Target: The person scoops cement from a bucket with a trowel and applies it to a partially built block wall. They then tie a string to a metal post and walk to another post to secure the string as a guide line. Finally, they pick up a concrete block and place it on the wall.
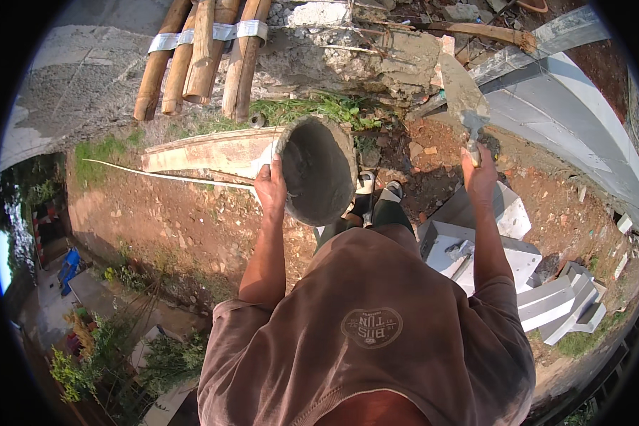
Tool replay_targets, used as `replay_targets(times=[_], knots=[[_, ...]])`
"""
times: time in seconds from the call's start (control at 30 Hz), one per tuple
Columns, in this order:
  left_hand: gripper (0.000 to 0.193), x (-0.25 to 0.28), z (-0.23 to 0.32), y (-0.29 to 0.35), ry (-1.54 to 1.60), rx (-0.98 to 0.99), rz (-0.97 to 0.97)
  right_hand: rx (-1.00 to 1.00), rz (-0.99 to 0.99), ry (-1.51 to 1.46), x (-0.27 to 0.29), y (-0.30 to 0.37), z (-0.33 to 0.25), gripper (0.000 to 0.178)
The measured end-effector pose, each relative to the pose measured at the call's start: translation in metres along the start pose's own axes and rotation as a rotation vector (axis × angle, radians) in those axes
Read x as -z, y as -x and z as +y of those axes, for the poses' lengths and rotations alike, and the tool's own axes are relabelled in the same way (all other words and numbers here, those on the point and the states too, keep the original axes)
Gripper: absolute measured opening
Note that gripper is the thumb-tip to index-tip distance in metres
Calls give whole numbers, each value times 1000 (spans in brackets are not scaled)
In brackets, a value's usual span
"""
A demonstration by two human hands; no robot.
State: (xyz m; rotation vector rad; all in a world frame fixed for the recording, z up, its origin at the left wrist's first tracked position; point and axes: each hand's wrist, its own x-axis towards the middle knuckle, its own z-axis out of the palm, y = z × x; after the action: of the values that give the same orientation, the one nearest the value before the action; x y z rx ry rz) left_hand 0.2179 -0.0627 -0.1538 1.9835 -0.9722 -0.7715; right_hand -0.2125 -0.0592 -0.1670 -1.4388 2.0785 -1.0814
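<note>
We are looking down past a brown shirt (376, 334) at two bare arms working over a rough building site. The left hand (270, 186), just left of the frame's centre, is gripping the rim of a mortar-caked bucket (319, 170), fingers curled over its edge, and is tipping its dark mouth toward us. The right hand (479, 174), right of centre, is clenching the handle of a trowel (465, 99) whose blade, coated in grey mortar, is pointing up toward the broken concrete slab (348, 53) along the upper middle. A bundle of bamboo poles (202, 53), bound with pale strapping, is lying in the upper left. White lightweight blocks (504, 241) are stacking up at the right, beside the right forearm, with a hammer (461, 252) resting on one. Reddish earth (170, 213) strewn with rubble is spreading below the bucket, and green shrubs (92, 355) are showing at lower left.
</note>
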Motion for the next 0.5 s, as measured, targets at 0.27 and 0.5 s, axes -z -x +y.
replay_targets(times=[0.27, 0.5], knots=[[42, -43, 58, 13, 77, -105, 5, 138, -878, 377, -13, 63, -91, 43], [50, -77, 142, 50, -285, -342, 29, 363, -821, 642, -37, 9, -124, 34]])
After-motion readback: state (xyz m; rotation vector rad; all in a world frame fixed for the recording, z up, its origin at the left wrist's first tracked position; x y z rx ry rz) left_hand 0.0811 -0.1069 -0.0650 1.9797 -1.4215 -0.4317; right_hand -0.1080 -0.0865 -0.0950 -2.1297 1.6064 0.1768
